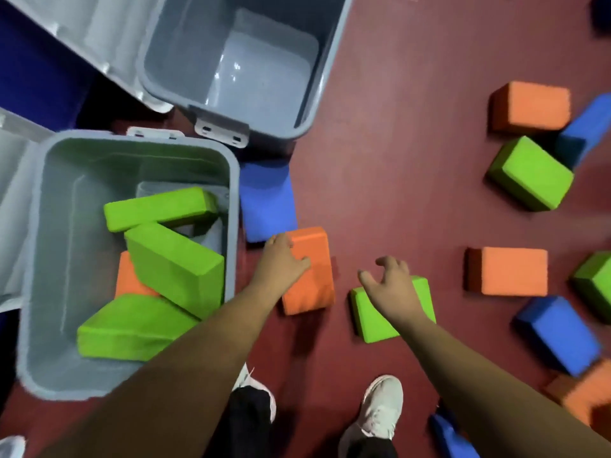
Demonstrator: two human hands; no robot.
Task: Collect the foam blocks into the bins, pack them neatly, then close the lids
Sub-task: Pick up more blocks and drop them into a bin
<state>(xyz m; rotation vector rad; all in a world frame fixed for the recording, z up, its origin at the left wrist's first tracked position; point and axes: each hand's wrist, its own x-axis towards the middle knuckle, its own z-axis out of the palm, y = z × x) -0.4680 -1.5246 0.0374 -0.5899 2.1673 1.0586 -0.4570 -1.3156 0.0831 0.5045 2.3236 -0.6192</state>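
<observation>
Likely light and squashy, the orange block [312, 279] on the floor [380, 193] beside the near bin [234, 226] wants a pinch across its narrow sides; the left hand [284, 261] lies on it, grip unclear, the right hand [393, 285] spread wide over a green block [380, 320].

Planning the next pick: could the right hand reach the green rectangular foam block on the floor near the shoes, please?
Probably yes. The right hand is spread open over the green rectangular foam block, nothing lies between them, and the orange foam block beside it sits apart.
</observation>
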